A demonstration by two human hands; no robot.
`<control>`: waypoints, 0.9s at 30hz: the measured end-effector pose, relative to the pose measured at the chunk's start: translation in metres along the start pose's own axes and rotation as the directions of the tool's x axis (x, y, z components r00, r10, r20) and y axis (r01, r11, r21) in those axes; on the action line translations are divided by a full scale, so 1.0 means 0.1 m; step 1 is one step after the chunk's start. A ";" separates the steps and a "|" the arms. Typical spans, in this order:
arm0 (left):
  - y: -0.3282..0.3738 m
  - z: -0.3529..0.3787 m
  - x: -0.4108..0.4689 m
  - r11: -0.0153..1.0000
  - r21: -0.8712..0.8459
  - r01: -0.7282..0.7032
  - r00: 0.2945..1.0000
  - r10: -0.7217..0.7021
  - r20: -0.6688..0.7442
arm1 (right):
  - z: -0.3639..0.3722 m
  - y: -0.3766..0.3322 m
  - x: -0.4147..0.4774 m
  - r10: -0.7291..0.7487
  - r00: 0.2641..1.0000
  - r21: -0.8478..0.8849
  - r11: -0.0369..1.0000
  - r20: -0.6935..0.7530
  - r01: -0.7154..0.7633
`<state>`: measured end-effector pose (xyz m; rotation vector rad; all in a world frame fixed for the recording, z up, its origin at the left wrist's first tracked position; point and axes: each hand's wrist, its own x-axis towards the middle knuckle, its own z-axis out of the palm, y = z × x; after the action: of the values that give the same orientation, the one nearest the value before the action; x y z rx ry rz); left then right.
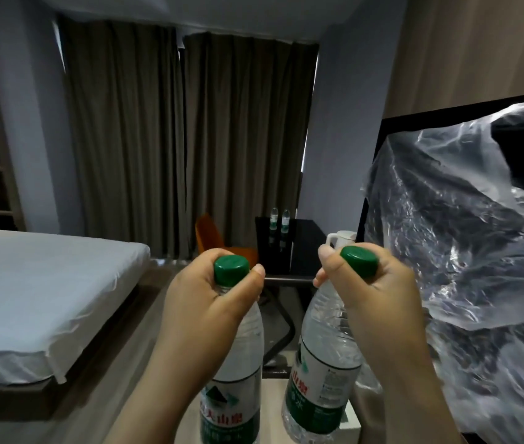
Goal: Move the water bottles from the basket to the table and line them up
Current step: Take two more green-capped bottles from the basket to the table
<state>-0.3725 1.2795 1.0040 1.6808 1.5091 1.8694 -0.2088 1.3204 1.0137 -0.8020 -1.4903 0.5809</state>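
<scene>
Head view: left grip (203, 302) clenched around left bottle (235, 373) neck; right grip (372, 296) clenched around right bottle (324, 363); two bottles (279, 224) on far counter (305, 248).

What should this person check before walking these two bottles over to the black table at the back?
1. Left hand grip on the left bottle, around its neck under the cap: ok.
2. Right hand grip on the right bottle, at the neck: ok.
3. Both green caps on: ok.
4. Room on the black table beside the two bottles already standing there: ok, bare top shows to their right.
5. Floor path past the bed: cannot tell, hands and bottles hide much of it.
6. Basket emptied: cannot tell, not in view.
</scene>
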 end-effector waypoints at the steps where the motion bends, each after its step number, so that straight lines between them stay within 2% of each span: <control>1: -0.07 0.08 0.09 1.000 0.024 -0.006 1.000 0.006 -0.010 | 0.02 0.12 0.09 0.007 1.000 -0.003 1.000 0.005 -0.007; 10: -0.56 0.87 0.97 0.995 0.098 -0.012 0.997 0.019 -0.071 | 0.07 0.96 1.21 0.004 0.998 0.102 0.995 0.068 -0.011; 16: -0.94 1.16 1.47 0.996 0.082 0.046 0.996 -0.040 -0.080 | 0.24 1.42 1.77 -0.001 0.995 0.113 0.994 0.095 -0.010; 27: -2.13 1.11 2.59 0.993 0.061 0.098 0.994 -0.094 -0.061 | 1.42 2.34 2.60 0.028 0.995 0.019 0.999 0.098 -0.030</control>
<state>-0.4608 1.6203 0.9805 1.5627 1.6582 1.8546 -0.3099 1.6830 0.9864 -0.7897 -1.5621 0.6640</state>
